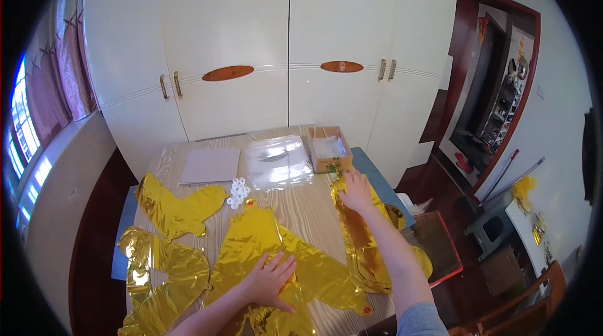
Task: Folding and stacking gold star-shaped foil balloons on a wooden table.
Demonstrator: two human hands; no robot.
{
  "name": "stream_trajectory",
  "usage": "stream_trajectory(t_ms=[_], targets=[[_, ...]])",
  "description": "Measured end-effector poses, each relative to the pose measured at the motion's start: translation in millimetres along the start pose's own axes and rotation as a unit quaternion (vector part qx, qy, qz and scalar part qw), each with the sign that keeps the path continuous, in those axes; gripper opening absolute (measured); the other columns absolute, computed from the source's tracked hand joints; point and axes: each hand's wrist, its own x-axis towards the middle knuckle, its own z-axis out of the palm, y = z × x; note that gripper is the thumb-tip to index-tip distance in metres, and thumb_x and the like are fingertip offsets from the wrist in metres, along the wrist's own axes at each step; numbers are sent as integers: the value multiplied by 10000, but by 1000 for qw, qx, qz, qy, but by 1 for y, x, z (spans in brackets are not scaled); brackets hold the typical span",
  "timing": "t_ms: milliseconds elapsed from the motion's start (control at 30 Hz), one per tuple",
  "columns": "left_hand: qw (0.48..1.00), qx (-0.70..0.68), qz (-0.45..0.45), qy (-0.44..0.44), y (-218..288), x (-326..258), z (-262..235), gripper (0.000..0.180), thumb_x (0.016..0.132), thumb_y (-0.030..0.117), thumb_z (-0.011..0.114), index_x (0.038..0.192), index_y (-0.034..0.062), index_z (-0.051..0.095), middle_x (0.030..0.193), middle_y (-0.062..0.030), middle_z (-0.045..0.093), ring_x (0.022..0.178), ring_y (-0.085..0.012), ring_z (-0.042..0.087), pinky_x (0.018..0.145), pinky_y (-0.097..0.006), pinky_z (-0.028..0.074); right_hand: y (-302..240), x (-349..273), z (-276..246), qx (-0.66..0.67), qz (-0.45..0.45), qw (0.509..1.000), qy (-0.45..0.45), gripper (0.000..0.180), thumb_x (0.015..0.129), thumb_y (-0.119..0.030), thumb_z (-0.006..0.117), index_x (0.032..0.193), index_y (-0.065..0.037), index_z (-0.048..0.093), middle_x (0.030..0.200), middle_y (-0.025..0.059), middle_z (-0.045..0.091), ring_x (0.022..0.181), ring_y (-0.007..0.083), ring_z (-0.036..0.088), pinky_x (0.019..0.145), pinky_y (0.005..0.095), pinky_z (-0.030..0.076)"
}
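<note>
My left hand (270, 281) lies flat with spread fingers on a large gold foil balloon (254, 229), uninflated, in the front middle of the table. That balloon carries small red spots near its top and its lower right end. Farther right, my right hand (357, 191) rests with fingers extended over the upper end of a flat stack of gold foil (364, 245) along the table's right side. Two more flat gold foil balloons lie at the left: a bent one (179, 207) farther back and a curved one (166, 276) nearer me.
Small white rings (238, 193) sit in a cluster mid-table. Behind them are a pale flat square (211, 166), clear plastic sleeves (278, 161) and a cardboard box (333, 163) holding clear bags. White cabinets (232, 28) stand behind the table (314, 226); a wooden chair (534, 298) is at right.
</note>
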Motion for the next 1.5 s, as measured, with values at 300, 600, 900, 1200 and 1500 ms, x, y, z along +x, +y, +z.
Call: stream_trajectory(t_ms=[300, 600, 900, 1200, 1500], targets=[[1000, -11, -2, -2, 0, 1, -4, 1218, 683, 884, 468, 1492, 3, 235, 1562, -157, 242, 1447, -377, 192, 1151, -576, 134, 29, 100, -9, -33, -17, 997, -74, 333, 803, -131, 651, 1121, -115, 553, 1132, 94, 607, 985, 313, 636, 779, 469, 518], [1000, -19, -11, -5, 0, 1, -5, 1211, 688, 888, 455, 1488, 3, 249, 1563, -149, 250, 1451, -368, 187, 1158, -565, 127, 43, 75, -58, 52, -50, 996, -44, 172, 842, -69, 603, 1011, -67, 570, 1015, 147, 622, 990, 374, 601, 819, 444, 496], [1000, -5, -15, -2, -1, -2, -3, 1234, 675, 906, 439, 1487, -3, 249, 1566, -153, 243, 1456, -367, 174, 1158, -566, 118, 5, -21, -30, 39, 68, 997, -8, 682, 855, -370, 635, 1379, -24, 369, 1471, 195, 330, 1257, 428, 433, 1027, 504, 381], [1000, -6, -11, -10, 1, 2, -5, 1230, 680, 902, 439, 1490, -2, 243, 1567, -151, 238, 1459, -363, 162, 1161, -566, 104, -12, -23, 3, -48, 122, 972, -193, 898, 884, -704, 347, 1515, -75, 237, 1594, 159, 154, 1477, 340, 113, 1144, 622, 44], [1000, -7, -15, -21, 1, 4, -8, 1213, 690, 894, 441, 1491, 4, 246, 1571, -139, 230, 1459, -356, 162, 1161, -567, 111, -17, 9, 16, -50, 100, 973, -204, 808, 912, -658, 318, 1516, -124, 259, 1601, 125, 155, 1484, 317, 99, 1136, 643, 33]])
